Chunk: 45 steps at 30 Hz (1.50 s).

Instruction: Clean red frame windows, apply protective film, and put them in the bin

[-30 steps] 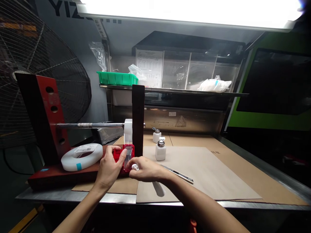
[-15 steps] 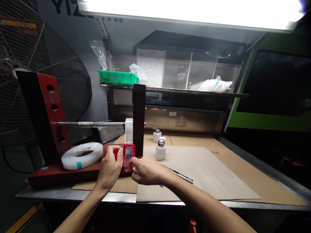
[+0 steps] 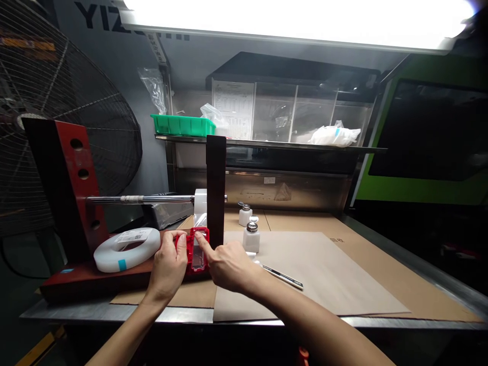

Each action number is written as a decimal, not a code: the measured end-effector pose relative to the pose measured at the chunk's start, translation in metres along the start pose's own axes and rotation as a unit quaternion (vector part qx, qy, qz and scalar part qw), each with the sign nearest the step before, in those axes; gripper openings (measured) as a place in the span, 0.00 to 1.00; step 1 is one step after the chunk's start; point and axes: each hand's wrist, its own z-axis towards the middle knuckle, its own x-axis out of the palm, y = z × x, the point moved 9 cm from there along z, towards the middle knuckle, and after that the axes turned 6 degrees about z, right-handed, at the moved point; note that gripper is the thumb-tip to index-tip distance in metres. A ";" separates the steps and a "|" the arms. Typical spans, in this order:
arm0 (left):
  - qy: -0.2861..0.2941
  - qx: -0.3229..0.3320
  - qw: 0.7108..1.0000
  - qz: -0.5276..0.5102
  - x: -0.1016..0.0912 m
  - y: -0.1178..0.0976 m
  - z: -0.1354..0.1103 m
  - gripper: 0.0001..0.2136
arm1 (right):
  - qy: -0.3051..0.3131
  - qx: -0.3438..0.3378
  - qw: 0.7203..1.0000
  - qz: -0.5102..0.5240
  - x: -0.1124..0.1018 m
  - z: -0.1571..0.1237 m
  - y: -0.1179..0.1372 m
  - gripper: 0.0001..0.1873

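A small red plastic part [image 3: 199, 250] with a clear strip down its face stands near the front of the bench. My left hand [image 3: 168, 267] grips its left side, fingers curled round the edge. My right hand [image 3: 225, 264] is beside it, index finger stretched out and pressing on the clear strip near the top, the other fingers folded. A clear film runs up from the part to a white tape roll [image 3: 200, 202] on a steel rod [image 3: 145, 199].
The rod sits in a red stand [image 3: 78, 188] with a dark post [image 3: 216, 188]. A large white tape roll [image 3: 127, 248] lies on its base. Two white dispenser bottles [image 3: 251, 237], tweezers [image 3: 280, 275], brown paper [image 3: 328, 269]. Green tray [image 3: 183, 124] on the shelf, fan at left.
My right hand has let go its pinch on a white wad and moved up, its index finger now laid on the part's face. The left hand turned the part more upright.
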 end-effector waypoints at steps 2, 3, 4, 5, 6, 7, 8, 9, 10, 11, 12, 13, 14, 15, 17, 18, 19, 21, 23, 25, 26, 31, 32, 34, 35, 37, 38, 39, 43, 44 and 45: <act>-0.008 -0.006 1.000 0.002 -0.003 0.001 0.000 0.10 | -0.004 0.000 1.000 -0.003 0.001 0.003 0.001 0.38; -0.012 -0.009 1.000 0.004 -0.004 0.002 0.000 0.10 | -0.005 0.002 1.000 -0.004 0.003 0.004 0.000 0.38; -0.014 -0.013 1.000 0.007 -0.006 0.002 0.001 0.10 | -0.006 0.004 1.000 -0.004 0.004 0.004 0.000 0.39; -0.014 -0.016 1.000 0.009 -0.007 0.002 0.001 0.10 | -0.007 0.006 1.000 -0.004 0.006 0.005 -0.001 0.39; -0.014 -0.019 1.000 0.010 -0.007 0.002 0.001 0.10 | -0.010 0.009 1.000 -0.002 0.007 0.004 -0.001 0.40; -0.013 -0.021 1.000 0.011 -0.008 0.002 0.001 0.09 | -0.014 0.014 1.000 0.000 0.009 0.004 -0.001 0.41; -0.012 -0.025 1.000 0.012 -0.008 0.001 0.001 0.09 | -0.019 0.018 1.000 0.002 0.010 0.003 -0.001 0.41; -0.011 -0.027 0.999 0.013 -0.008 0.001 0.001 0.10 | -0.023 0.021 1.000 0.004 0.011 0.002 0.000 0.42; -0.009 -0.029 0.999 0.013 -0.008 0.001 0.001 0.10 | -0.026 0.022 0.999 0.005 0.011 0.001 0.001 0.43; -0.008 -0.030 0.999 0.014 -0.008 0.000 0.000 0.10 | -0.026 0.021 0.999 0.006 0.012 0.000 0.003 0.43; -0.006 -0.030 0.999 0.014 -0.007 0.000 0.000 0.10 | -0.025 0.019 0.999 0.008 0.011 -0.001 0.004 0.43; -0.003 -0.031 0.999 0.015 -0.007 0.001 -0.001 0.10 | -0.022 0.017 1.000 0.010 0.011 -0.001 0.005 0.43; -0.001 -0.032 0.999 0.017 -0.007 0.001 -0.001 0.10 | -0.019 0.017 1.000 0.014 0.009 0.000 0.006 0.43; 0.001 -0.032 0.999 0.018 -0.007 0.001 -0.001 0.10 | -0.015 0.020 1.000 0.020 0.007 0.000 0.006 0.43; 0.006 -0.036 0.999 0.022 -0.007 0.003 -0.001 0.11 | -0.003 0.029 0.999 0.045 0.002 0.001 0.003 0.42; 0.009 -0.039 0.999 0.025 -0.007 0.004 0.000 0.11 | 0.003 0.029 0.997 0.069 0.001 0.001 0.001 0.42; 0.014 -0.041 0.999 0.028 -0.007 0.005 0.001 0.12 | 0.006 0.027 0.995 0.101 -0.001 0.001 -0.002 0.42; 0.027 -0.042 0.998 0.034 -0.006 0.007 0.004 0.13 | -0.006 0.041 0.985 0.168 -0.005 -0.003 -0.015 0.41; 0.047 -0.035 0.998 0.034 -0.005 0.009 0.007 0.14 | -0.019 0.096 0.976 0.196 -0.003 -0.013 -0.043 0.33; 0.063 -0.030 0.997 0.031 -0.003 0.010 0.008 0.14 | -0.007 0.165 0.971 0.174 0.009 -0.030 -0.078 0.20; 0.068 -0.030 0.997 0.031 -0.003 0.011 0.009 0.15 | 0.008 0.185 0.969 0.161 0.016 -0.040 -0.094 0.16; 0.060 -0.058 0.995 0.063 0.000 0.014 0.012 0.19 | 0.095 0.260 0.951 0.138 0.060 -0.096 -0.163 0.09; 0.055 -0.061 0.994 0.070 0.001 0.014 0.013 0.19 | 0.105 0.270 0.946 0.145 0.066 -0.104 -0.170 0.10; 0.048 -0.060 0.994 0.081 0.003 0.013 0.015 0.19 | 0.117 0.280 0.939 0.164 0.077 -0.114 -0.179 0.13; 0.045 -0.059 0.994 0.085 0.004 0.013 0.016 0.19 | 0.120 0.280 0.936 0.174 0.081 -0.117 -0.180 0.13; 0.041 -0.056 0.994 0.090 0.005 0.013 0.018 0.18 | 0.120 0.277 0.934 0.190 0.085 -0.119 -0.180 0.12; 0.041 -0.054 0.994 0.090 0.006 0.013 0.018 0.17 | 0.117 0.276 0.934 0.196 0.084 -0.119 -0.180 0.11; 0.040 -0.052 0.994 0.089 0.006 0.014 0.018 0.17 | 0.111 0.275 0.934 0.198 0.083 -0.120 -0.179 0.11; 0.044 -0.043 0.995 0.077 0.007 0.015 0.020 0.18 | 0.043 0.250 0.948 0.194 0.055 -0.115 -0.171 0.09; 0.045 -0.042 0.995 0.075 0.007 0.016 0.020 0.18 | 0.017 0.235 0.954 0.188 0.044 -0.110 -0.165 0.09; 0.046 -0.041 0.995 0.073 0.007 0.016 0.020 0.18 | -0.009 0.218 0.959 0.180 0.031 -0.104 -0.158 0.09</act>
